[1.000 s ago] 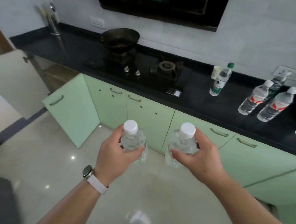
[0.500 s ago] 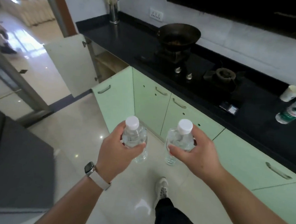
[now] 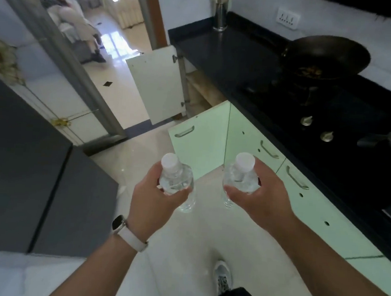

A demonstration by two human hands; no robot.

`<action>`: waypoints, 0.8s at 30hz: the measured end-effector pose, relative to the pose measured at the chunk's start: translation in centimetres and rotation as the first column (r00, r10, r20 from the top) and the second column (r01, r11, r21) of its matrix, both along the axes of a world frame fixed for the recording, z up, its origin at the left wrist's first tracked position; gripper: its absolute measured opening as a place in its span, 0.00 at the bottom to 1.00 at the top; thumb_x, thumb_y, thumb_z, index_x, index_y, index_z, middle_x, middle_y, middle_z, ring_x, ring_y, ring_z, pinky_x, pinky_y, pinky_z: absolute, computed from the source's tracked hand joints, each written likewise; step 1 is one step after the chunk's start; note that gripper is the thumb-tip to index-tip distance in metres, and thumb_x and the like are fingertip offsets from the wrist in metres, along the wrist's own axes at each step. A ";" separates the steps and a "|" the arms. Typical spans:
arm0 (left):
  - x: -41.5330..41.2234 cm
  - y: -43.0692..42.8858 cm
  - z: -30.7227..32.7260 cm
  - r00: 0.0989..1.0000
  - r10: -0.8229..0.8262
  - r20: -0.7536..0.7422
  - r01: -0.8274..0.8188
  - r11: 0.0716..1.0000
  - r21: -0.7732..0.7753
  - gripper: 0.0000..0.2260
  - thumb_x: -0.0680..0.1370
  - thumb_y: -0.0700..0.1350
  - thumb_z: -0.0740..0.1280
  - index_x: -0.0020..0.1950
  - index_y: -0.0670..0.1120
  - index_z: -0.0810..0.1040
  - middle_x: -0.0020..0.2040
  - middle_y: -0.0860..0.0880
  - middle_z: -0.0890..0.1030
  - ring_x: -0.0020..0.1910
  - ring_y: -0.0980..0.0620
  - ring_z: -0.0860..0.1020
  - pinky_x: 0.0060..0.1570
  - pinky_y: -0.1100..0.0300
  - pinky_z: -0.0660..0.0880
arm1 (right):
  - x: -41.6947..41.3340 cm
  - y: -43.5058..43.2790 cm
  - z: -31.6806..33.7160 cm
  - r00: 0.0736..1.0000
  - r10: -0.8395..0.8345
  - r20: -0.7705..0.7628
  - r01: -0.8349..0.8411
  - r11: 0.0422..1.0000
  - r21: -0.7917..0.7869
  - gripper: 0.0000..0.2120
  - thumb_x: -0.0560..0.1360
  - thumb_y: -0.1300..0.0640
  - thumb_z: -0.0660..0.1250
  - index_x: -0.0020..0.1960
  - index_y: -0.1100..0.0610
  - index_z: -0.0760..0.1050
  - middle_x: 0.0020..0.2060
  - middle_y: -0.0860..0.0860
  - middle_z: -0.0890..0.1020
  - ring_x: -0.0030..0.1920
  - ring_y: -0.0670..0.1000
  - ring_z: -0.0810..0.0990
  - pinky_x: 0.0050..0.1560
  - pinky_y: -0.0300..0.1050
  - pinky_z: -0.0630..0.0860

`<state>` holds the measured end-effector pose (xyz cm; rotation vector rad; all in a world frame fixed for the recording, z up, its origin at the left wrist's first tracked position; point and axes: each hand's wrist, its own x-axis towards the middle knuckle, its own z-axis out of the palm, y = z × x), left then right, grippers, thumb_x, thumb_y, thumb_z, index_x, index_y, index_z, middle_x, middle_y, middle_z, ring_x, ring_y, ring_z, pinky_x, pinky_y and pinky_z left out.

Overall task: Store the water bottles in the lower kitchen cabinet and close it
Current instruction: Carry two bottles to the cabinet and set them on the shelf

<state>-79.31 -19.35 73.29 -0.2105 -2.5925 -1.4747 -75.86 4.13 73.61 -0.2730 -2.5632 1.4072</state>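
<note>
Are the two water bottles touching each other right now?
Apart. The head view shows bare floor between the left hand's bottle and the right hand's bottle, each held in its own hand.

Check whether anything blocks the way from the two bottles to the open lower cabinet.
Nothing visible blocks it. The left hand and right hand each hold a bottle over bare floor. Two doors stand open ahead, the green door and the white door; the cabinet opening lies between them.
</note>
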 end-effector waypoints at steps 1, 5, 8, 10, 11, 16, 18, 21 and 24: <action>-0.7 -0.1 0.0 1.000 0.027 -0.003 -0.027 1.000 -0.006 0.25 0.66 0.52 0.80 0.58 0.62 0.74 0.48 0.65 0.82 0.47 0.64 0.81 0.44 0.70 0.77 | -1.3 0.2 -0.1 1.000 0.018 0.011 -0.018 1.000 0.001 0.24 0.61 0.36 0.72 0.55 0.33 0.71 0.47 0.35 0.79 0.47 0.37 0.78 0.43 0.37 0.73; -2.6 -0.9 0.1 0.993 0.111 0.029 -0.112 0.994 0.009 0.26 0.67 0.46 0.80 0.61 0.56 0.76 0.49 0.66 0.82 0.48 0.67 0.80 0.44 0.73 0.76 | -5.7 -0.2 0.0 0.994 0.103 0.033 -0.103 0.995 0.017 0.32 0.60 0.34 0.70 0.62 0.44 0.73 0.50 0.41 0.80 0.50 0.43 0.78 0.51 0.43 0.76; -4.2 -2.3 0.3 0.989 0.146 0.023 -0.146 0.989 0.009 0.25 0.66 0.52 0.77 0.61 0.55 0.77 0.49 0.63 0.82 0.48 0.66 0.81 0.43 0.73 0.76 | -8.3 -1.5 0.0 0.988 0.151 0.036 -0.152 0.988 0.018 0.34 0.61 0.36 0.72 0.64 0.46 0.73 0.53 0.43 0.80 0.53 0.46 0.78 0.53 0.43 0.75; -5.4 -3.6 0.0 0.986 0.165 0.027 -0.166 0.986 0.015 0.25 0.66 0.53 0.77 0.61 0.54 0.77 0.50 0.63 0.82 0.48 0.65 0.81 0.43 0.71 0.78 | -10.0 -2.8 -0.3 0.984 0.174 0.039 -0.175 0.984 0.018 0.34 0.62 0.39 0.74 0.65 0.46 0.73 0.54 0.43 0.80 0.53 0.46 0.78 0.53 0.42 0.74; -6.0 -4.3 -0.2 0.984 0.176 0.036 -0.177 0.984 0.022 0.25 0.66 0.53 0.77 0.62 0.53 0.77 0.51 0.62 0.82 0.48 0.64 0.82 0.44 0.70 0.78 | -10.7 -3.6 -0.5 0.982 0.184 0.038 -0.185 0.983 0.014 0.34 0.62 0.39 0.74 0.65 0.46 0.73 0.54 0.42 0.80 0.53 0.46 0.78 0.52 0.42 0.75; -9.8 -8.9 -1.7 0.974 0.219 0.066 -0.223 0.973 0.058 0.27 0.65 0.54 0.76 0.63 0.54 0.77 0.51 0.60 0.83 0.48 0.61 0.83 0.44 0.68 0.79 | -15.3 -8.0 -1.7 0.971 0.222 0.089 -0.222 0.975 -0.004 0.36 0.61 0.36 0.73 0.67 0.45 0.73 0.55 0.41 0.80 0.54 0.44 0.78 0.52 0.40 0.75; -12.0 -11.0 -2.4 0.976 0.210 0.064 -0.213 0.975 0.055 0.27 0.65 0.55 0.76 0.63 0.52 0.77 0.52 0.59 0.82 0.49 0.60 0.83 0.46 0.63 0.81 | -17.6 -10.1 -2.0 0.972 0.216 0.090 -0.215 0.976 -0.017 0.36 0.60 0.35 0.72 0.66 0.43 0.73 0.53 0.38 0.80 0.52 0.41 0.78 0.49 0.38 0.74; -15.8 -14.7 -3.2 0.983 0.174 0.056 -0.177 0.983 0.049 0.25 0.66 0.54 0.77 0.60 0.55 0.76 0.50 0.60 0.82 0.47 0.61 0.83 0.43 0.64 0.81 | -21.0 -14.0 -2.0 0.978 0.188 0.084 -0.188 0.982 -0.016 0.32 0.61 0.35 0.72 0.63 0.40 0.72 0.51 0.36 0.80 0.52 0.39 0.77 0.49 0.40 0.76; -20.4 -18.8 -3.6 0.986 0.157 0.048 -0.160 0.985 0.068 0.25 0.66 0.51 0.79 0.60 0.57 0.76 0.50 0.59 0.83 0.48 0.56 0.84 0.42 0.69 0.79 | -24.6 -17.9 -1.6 0.985 0.156 0.072 -0.157 0.988 0.011 0.25 0.62 0.36 0.73 0.56 0.27 0.70 0.49 0.31 0.78 0.51 0.35 0.76 0.45 0.37 0.74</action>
